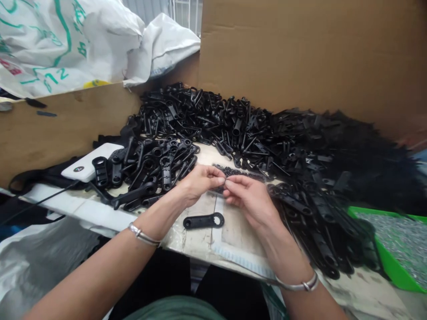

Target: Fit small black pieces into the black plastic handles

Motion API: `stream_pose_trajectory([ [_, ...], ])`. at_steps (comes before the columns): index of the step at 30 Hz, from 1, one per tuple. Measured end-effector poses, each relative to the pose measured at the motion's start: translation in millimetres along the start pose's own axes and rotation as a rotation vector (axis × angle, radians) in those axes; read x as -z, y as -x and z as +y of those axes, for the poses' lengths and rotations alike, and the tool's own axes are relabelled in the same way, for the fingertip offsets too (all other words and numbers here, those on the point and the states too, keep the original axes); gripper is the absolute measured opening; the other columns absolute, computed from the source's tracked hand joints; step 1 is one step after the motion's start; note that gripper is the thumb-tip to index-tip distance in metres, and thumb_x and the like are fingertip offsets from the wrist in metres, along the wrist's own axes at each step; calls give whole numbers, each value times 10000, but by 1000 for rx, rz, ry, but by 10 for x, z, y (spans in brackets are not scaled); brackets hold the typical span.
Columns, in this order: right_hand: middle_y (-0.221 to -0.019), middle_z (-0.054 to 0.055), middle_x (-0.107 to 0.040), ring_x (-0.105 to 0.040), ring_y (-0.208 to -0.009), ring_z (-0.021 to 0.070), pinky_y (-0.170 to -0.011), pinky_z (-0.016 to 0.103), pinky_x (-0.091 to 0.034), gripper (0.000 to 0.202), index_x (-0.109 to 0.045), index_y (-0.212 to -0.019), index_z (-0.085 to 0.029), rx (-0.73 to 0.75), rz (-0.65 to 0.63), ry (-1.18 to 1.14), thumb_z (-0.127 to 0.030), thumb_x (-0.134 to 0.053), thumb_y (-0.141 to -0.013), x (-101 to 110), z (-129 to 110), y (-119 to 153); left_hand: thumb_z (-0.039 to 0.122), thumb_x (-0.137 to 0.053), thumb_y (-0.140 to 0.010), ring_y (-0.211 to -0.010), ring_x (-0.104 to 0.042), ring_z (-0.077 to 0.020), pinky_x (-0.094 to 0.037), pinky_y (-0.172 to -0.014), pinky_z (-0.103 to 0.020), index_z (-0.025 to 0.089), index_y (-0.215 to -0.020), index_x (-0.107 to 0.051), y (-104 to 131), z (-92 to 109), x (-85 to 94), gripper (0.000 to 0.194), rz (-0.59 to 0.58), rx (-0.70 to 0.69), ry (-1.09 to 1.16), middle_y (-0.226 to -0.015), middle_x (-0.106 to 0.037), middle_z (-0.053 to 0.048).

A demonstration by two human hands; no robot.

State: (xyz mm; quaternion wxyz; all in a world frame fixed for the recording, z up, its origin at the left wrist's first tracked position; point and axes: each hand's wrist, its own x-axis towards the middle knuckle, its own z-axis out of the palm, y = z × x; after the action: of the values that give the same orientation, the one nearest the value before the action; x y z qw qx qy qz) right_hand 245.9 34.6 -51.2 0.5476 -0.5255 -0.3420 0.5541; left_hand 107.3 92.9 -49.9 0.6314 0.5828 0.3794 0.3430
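Observation:
My left hand (204, 181) and my right hand (248, 195) meet fingertip to fingertip above the table, both pinched closed. Whatever lies between the fingertips is too small or hidden to name. Just behind the hands is a clear tray or bag of tiny dark pieces (238, 171), partly covered by them. On the table in front of my wrists lies a single flat black plastic crank-shaped part (203, 221), with a large toothed ring at its right end and a small round hole at its left.
Black plastic parts are heaped at the back (213, 115), with smaller piles at left (163, 169) and right (320, 213). A white power-bank-like box (91, 162) with a cable sits left. At far right stands a green tray (387, 253) of small metal pieces. Cardboard walls (313, 53) enclose the back.

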Motion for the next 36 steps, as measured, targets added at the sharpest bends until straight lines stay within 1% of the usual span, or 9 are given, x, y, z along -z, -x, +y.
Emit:
stream_pose_trajectory([
  [4, -655, 7, -642, -610, -555, 90, -486, 155, -527, 228, -649, -808, -127, -27, 4, -30, -203, -786, -641, -25, -5, 11, 106, -641, -680, -614, -509, -82, -396, -623, -225, 100, -743, -630, 13, -1, -4, 64, 29, -39, 1, -651, -590, 6],
  [8, -704, 14, -658, -625, -589, 101, -496, 165, -536, 235, -655, -815, -131, -15, 15, -55, -189, -793, -634, -49, 14, 0, 101, -647, -676, -617, -517, -80, -395, -625, -219, 100, -731, -633, 33, -8, 6, 57, 42, -61, -2, -656, -597, 6],
  [13, -656, 7, -653, -626, -591, 101, -531, 165, -547, 262, -660, -805, -130, 20, 21, -108, -148, -814, -593, -52, 44, -35, 112, -635, -697, -608, -539, -90, -422, -621, -234, 89, -773, -624, 50, -14, 26, 80, 47, -53, 2, -650, -602, -8],
  [16, -649, -6, -648, -618, -572, 91, -519, 161, -549, 272, -657, -798, -135, 16, 44, -149, -144, -817, -579, -32, 50, -59, 110, -641, -693, -643, -548, -95, -434, -643, -238, 99, -785, -628, 56, -13, 21, 94, 74, -113, -31, -690, -611, -10],
  [20, -659, -10, -649, -611, -563, 83, -491, 153, -538, 298, -657, -809, -142, -9, 48, -187, -164, -828, -566, -14, 55, -60, 75, -663, -647, -711, -577, -117, -461, -679, -251, 125, -850, -633, 68, -43, -11, 212, 85, -210, -73, -782, -635, -12],
  [24, -664, -18, -644, -607, -572, 80, -478, 145, -523, 320, -661, -808, -151, -12, 40, -196, -193, -844, -550, -26, 69, -23, 94, -657, -665, -735, -590, -133, -471, -707, -268, 144, -831, -640, 78, -105, -43, 174, 120, -275, -94, -770, -637, -7],
  [30, -677, -11, -660, -616, -597, 91, -533, 172, -538, 290, -684, -804, -155, 48, 35, -111, -244, -840, -575, -40, 89, 4, 130, -669, -678, -716, -579, -124, -462, -697, -254, 148, -769, -657, 123, -107, -50, 93, 175, -284, -58, -736, -644, -2],
  [34, -708, 30, -695, -632, -624, 119, -541, 187, -531, 258, -723, -839, -136, 128, 41, 22, -238, -820, -621, 1, 88, 75, 153, -705, -660, -695, -582, -104, -471, -678, -227, 130, -772, -648, 213, -56, -52, 128, 194, -231, 65, -719, -639, 0],
  [36, -731, 33, -709, -626, -605, 114, -539, 186, -524, 232, -738, -848, -147, 181, 59, 106, -225, -809, -641, 27, 73, 151, 174, -728, -651, -692, -585, -95, -475, -673, -216, 123, -785, -645, 279, -42, -57, 166, 198, -199, 126, -721, -638, 0],
])
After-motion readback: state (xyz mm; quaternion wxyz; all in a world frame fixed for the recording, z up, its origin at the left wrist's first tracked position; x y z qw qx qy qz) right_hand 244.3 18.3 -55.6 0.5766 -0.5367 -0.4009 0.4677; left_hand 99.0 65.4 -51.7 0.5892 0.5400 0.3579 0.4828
